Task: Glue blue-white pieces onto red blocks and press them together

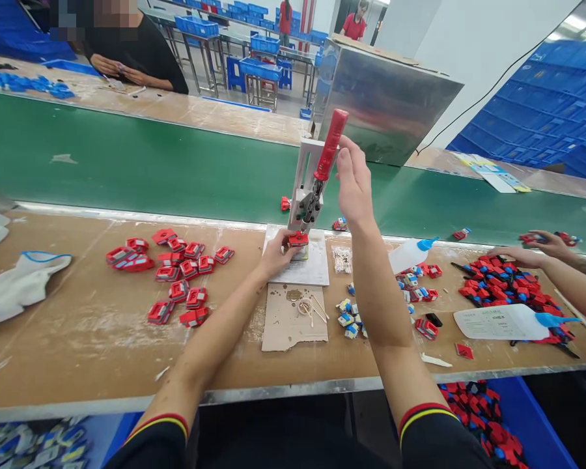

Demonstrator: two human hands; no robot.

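Observation:
A toggle press (306, 195) with a red handle (332, 144) stands on a metal plate (317, 264) at the middle of the bench. Under its plunger sits a red part (298, 240), pinched by my left hand (276, 254). My right hand (355, 179) is raised beside the red handle, its fingers extended and close to the handle's right side. Several red-and-grey parts (188, 268) lie to the left. Small blue, white and yellow parts (350, 319) lie right of a cardboard piece (293, 319) that bears cotton swabs (319, 312).
A green conveyor (176, 156) runs behind the bench. Glue bottles (501, 322) and a red-black pile (505, 283) are at right, near another person's hands (522, 256). A metal box (385, 98) stands behind. Blue bins hold parts below. A white cloth (22, 283) lies left.

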